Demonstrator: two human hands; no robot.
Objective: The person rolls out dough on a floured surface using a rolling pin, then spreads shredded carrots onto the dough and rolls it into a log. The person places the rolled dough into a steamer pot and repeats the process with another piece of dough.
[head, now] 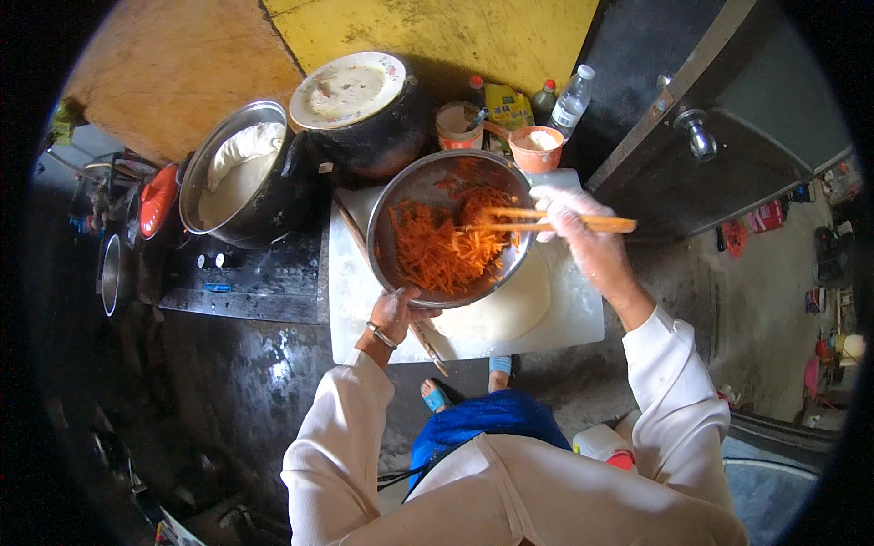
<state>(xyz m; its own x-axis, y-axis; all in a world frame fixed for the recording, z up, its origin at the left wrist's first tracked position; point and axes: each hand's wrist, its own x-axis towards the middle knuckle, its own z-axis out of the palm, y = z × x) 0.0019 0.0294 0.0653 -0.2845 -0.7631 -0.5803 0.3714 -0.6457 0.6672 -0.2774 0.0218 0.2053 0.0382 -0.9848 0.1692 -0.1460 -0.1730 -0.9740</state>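
Observation:
My left hand (396, 308) grips the near rim of a round metal bowl (410, 183), which is tilted towards me. Shredded carrot (437, 249) lies in the bowl. In my floury right hand (570, 211) is a pair of chopsticks (601, 222), their tips blurred among the shreds. Below the bowl, a rolled-out sheet of dough (505, 314) rests on a white board (580, 300), partly hidden by the bowl. A thin wooden rolling pin (427, 345) passes under my left hand and the bowl, its near end reaching past the board's edge.
Left of the board, a deep pot (235, 205) holds pale dough. A floral plate (348, 89) covers a dark pot (362, 147). Behind the bowl stand an orange cup of flour (537, 157), a tub (456, 140) and a plastic bottle (572, 102). A dark door (744, 136) is at right.

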